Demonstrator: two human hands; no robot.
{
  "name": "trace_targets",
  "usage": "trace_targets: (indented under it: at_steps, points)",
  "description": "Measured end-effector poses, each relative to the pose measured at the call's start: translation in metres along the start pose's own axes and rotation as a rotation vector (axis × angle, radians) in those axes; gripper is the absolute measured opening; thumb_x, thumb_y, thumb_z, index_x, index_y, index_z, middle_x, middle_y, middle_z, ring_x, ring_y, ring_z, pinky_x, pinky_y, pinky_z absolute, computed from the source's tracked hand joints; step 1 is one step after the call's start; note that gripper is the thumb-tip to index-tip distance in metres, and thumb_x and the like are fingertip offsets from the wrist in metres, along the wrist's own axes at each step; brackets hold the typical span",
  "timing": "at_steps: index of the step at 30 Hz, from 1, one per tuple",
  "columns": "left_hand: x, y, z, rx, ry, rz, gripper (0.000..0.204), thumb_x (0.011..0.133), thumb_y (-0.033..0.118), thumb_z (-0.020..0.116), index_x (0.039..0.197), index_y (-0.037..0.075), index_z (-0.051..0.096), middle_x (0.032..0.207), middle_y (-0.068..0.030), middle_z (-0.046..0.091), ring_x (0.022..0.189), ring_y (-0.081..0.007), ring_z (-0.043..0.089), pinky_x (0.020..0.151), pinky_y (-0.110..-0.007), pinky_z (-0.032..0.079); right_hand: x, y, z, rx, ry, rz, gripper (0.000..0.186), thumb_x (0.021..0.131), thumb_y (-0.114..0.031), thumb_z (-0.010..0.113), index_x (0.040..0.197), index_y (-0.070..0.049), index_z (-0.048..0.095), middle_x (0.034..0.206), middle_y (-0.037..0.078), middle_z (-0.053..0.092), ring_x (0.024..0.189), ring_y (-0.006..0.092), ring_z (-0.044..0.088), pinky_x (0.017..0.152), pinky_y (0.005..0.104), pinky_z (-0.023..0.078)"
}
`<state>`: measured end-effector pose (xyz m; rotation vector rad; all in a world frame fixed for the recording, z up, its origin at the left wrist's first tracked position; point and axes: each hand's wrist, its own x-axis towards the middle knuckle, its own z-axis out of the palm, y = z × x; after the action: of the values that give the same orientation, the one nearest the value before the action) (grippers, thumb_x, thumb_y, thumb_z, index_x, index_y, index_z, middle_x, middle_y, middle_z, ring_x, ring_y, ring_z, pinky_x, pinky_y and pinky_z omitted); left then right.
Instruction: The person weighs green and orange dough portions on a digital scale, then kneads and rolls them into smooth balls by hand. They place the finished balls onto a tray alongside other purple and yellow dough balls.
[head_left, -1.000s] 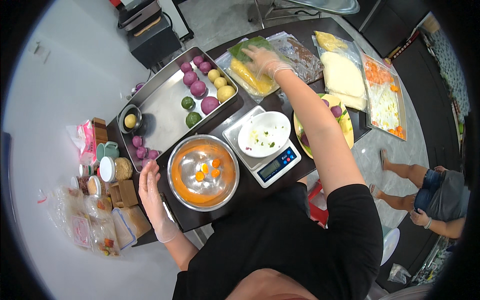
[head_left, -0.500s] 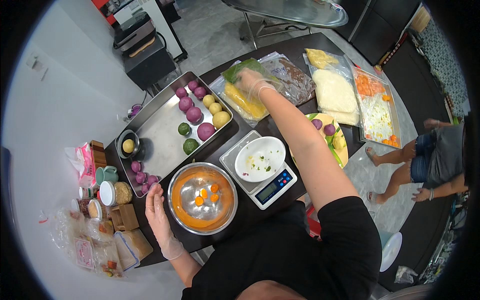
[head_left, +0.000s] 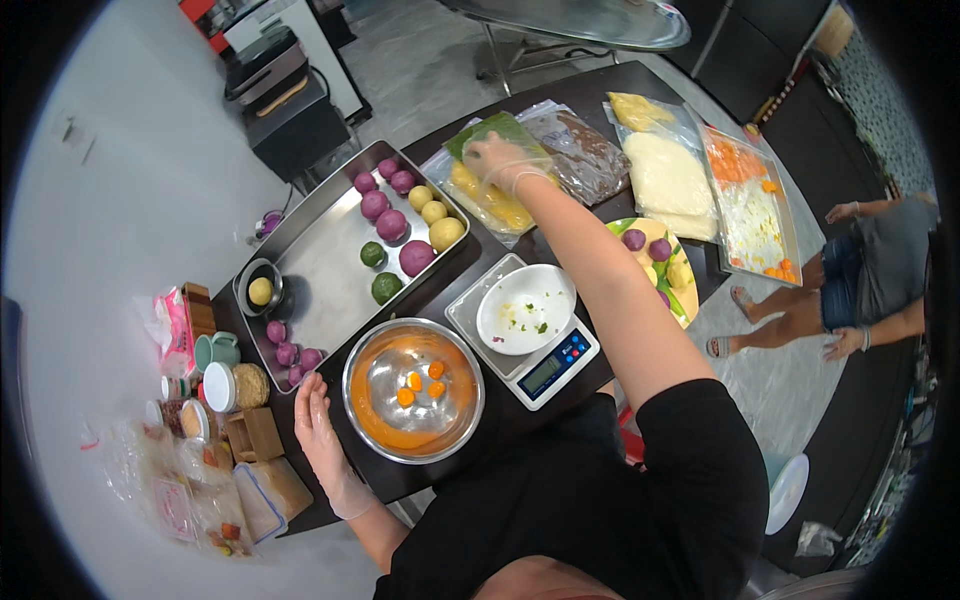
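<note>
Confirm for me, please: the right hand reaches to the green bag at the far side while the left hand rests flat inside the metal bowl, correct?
Not quite. In the head view the left hand rests flat on the dark table beside the metal bowl, not inside it. The right hand does reach to the green bag.

Tray (head_left: pixel 330 275) and bowl (head_left: pixel 413 390) are shiny bare metal, bowl's pretty reflective. Dough bags (head_left: pixel 575 150) at the top are clear crinkly plastic. Both hands wear thin see-through gloves. Table (head_left: pixel 470 255) looks dark and matt.
</note>
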<state>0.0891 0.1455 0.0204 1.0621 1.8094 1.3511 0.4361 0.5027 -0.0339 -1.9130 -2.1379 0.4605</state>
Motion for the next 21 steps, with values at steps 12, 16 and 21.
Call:
trace_targets:
  at_steps: [12,16,21]
  points:
    - [0.007,-0.008,-0.002,0.009,-0.032,0.028,0.037,0.104,0.027,0.049,0.129,0.001,0.059,0.127,-0.0126,0.062,0.117,-0.0205,0.057,0.102,-0.035,0.042,-0.001,0.014,-0.001,0.043,-0.101,0.058,0.052,0.089,-0.036,0.058,0.130,-0.003,0.056,0.134,0.024,0.053,0.119,0.0405,0.058,0.101,0.0476,0.047]
    - [0.003,-0.011,-0.008,0.014,-0.018,0.021,0.037,0.105,0.025,0.049,0.130,0.000,0.058,0.126,-0.0129,0.062,0.117,-0.0205,0.058,0.101,-0.035,0.042,-0.048,-0.016,-0.028,-0.207,-0.044,0.027,0.063,0.085,-0.042,0.063,0.135,-0.005,0.053,0.139,0.024,0.048,0.121,0.0394,0.057,0.101,0.0456,0.047]
    - [0.006,-0.003,0.003,0.020,-0.042,0.037,0.037,0.104,0.026,0.050,0.129,-0.001,0.058,0.126,-0.0131,0.062,0.117,-0.0208,0.058,0.101,-0.035,0.043,-0.037,0.007,-0.012,-0.151,0.085,0.142,0.068,0.084,-0.047,0.063,0.137,-0.006,0.051,0.138,0.023,0.047,0.122,0.0390,0.055,0.102,0.0476,0.045]
